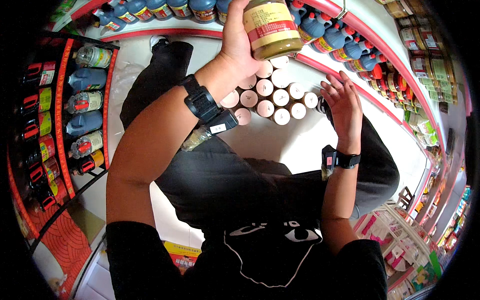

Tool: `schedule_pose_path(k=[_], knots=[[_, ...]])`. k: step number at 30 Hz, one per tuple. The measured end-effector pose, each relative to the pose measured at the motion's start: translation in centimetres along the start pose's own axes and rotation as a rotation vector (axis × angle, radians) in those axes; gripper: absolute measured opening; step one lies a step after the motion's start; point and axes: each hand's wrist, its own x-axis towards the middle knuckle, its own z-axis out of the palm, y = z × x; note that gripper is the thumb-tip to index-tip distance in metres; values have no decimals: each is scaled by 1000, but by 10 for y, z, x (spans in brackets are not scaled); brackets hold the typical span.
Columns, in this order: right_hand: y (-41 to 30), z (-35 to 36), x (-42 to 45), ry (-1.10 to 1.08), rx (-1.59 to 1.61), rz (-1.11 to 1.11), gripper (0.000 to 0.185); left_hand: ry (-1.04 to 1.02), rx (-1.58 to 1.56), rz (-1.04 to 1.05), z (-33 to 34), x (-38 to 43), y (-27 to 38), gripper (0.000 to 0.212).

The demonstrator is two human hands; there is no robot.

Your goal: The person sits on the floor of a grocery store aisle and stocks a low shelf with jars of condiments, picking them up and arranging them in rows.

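At the top centre my left hand (238,48) holds a glass jar (273,32) with a yellow and red label and greenish contents. The jar's upper end is cut off by the picture's edge. My right hand (343,105) is raised at the right with fingers apart and nothing in it. Between and below the hands, several jars with pale round lids (281,97) stand close together on the floor. Their lids bear handwritten marks. Black bands with small devices are on both wrists.
Large bottles of dark liquid (161,9) line a low shelf with a red edge (375,97). A bottle rack (63,120) stands at the left. My crossed legs (232,176) frame the floor. White baskets (393,240) are at lower right, a yellow and red package (183,255) at lower left.
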Motion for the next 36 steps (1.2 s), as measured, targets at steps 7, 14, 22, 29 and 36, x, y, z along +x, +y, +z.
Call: schedule_pose_path(k=[7, 14, 22, 29, 36], knots=[[5, -7, 2, 87, 64, 7, 51, -81, -10, -49, 3, -2, 1, 62], [9, 0, 3, 123, 106, 58, 55, 9, 5, -3, -1, -4, 6, 59], [30, -23, 14, 137, 186, 94, 45, 188, 235, 40, -9, 3, 0, 70], [39, 22, -3, -198, 61, 156, 74, 407, 277, -198, -23, -34, -45, 51], [46, 71, -32, -354, 66, 241, 75, 331, 546, -276, -35, -53, -65, 40]])
